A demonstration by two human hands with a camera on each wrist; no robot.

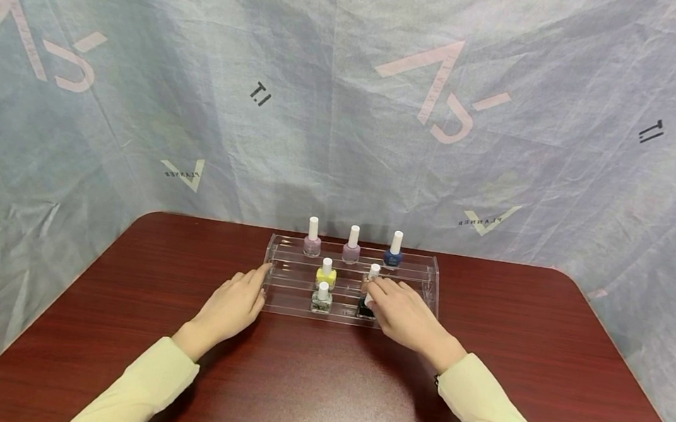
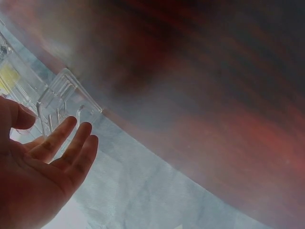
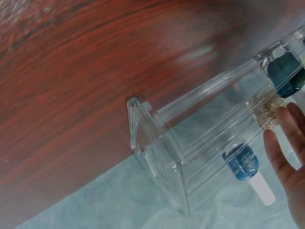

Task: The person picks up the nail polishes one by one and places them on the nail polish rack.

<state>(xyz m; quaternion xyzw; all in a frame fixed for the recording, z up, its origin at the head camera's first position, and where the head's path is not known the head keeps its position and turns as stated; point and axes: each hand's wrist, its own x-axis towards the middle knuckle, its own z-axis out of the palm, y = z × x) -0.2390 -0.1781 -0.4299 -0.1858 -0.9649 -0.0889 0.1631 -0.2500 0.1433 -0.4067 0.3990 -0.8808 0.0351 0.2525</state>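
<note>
A clear acrylic tiered rack (image 1: pixel 289 301) holds several nail polish bottles with white caps. My right hand (image 1: pixel 409 318) reaches over its front tier and pinches the white cap of a dark nail polish bottle (image 1: pixel 364 308), its fingers partly covering the cap. Just behind those fingers, on the middle tier, is a gold glitter bottle (image 3: pixel 267 110). At the rack's left end, my left hand (image 1: pixel 231 306) touches the side panel with extended fingers; in the left wrist view the fingers are spread beside the clear end panel (image 2: pixel 66 98).
Two lilac bottles (image 1: pixel 312 246) and a blue bottle (image 1: pixel 392 257) stand on the top tier. A yellow bottle (image 1: pixel 325 278) sits on the middle tier, with a silvery glitter bottle (image 1: pixel 322 301) in front. Behind the reddish-brown table (image 1: pixel 314 393) hangs a grey printed cloth (image 1: pixel 323 130).
</note>
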